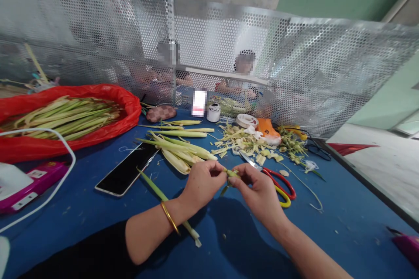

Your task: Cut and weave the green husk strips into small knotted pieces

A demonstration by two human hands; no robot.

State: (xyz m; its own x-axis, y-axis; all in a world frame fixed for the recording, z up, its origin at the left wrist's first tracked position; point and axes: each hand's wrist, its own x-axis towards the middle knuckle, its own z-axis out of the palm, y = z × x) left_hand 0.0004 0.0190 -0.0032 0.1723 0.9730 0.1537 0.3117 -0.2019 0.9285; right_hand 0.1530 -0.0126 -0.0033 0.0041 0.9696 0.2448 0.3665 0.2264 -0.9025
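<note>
Both my hands meet over the blue table (pixel 98 222), pinching one small folded piece of green leaf (pixel 232 174). My left hand (pixel 202 182), with a gold bangle on its wrist, grips the piece's left end with closed fingers. My right hand (pixel 258 187) pinches the right end. A long green leaf strip (pixel 157 192) lies under my left forearm. Just beyond my right hand lie scissors with red and yellow handles (pixel 278 183). A loose bundle of pale green leaves (pixel 180 150) lies behind my left hand.
A red bag full of leaf strips (pixel 65 117) sits at the left, a black phone (pixel 127 170) beside it. Leaf scraps (pixel 245 141), tape rolls (pixel 213 112) and an orange object (pixel 266 128) lie near the perforated metal screen (pixel 229 43). Other people sit behind it.
</note>
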